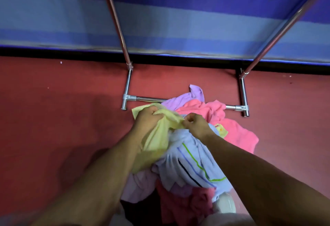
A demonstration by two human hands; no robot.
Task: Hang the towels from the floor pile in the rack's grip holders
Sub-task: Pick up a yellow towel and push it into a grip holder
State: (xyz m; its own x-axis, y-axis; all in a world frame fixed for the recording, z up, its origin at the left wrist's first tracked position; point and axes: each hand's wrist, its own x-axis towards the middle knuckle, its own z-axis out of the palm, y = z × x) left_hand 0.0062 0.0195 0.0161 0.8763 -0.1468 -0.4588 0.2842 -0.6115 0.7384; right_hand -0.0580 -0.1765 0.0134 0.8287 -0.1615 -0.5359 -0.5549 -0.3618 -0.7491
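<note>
**Dim, Heavy Colour, Soft Toward the Edges**

The light is low and fairly even, and the colours run thick. My arms throw a broad, soft shadow onto the matte red floor (59,136) on my left, so the light seems to come from above and to my right. Thin white glints sit on the shiny chrome tube rack (127,84). The wide lens bows the blue-and-violet striped wall (178,20) and splays the rack's uprights. The pale yellow cloth towel (157,136) smears into blur below my left hand (148,116), and my forearms go soft near the bottom edge.
</note>
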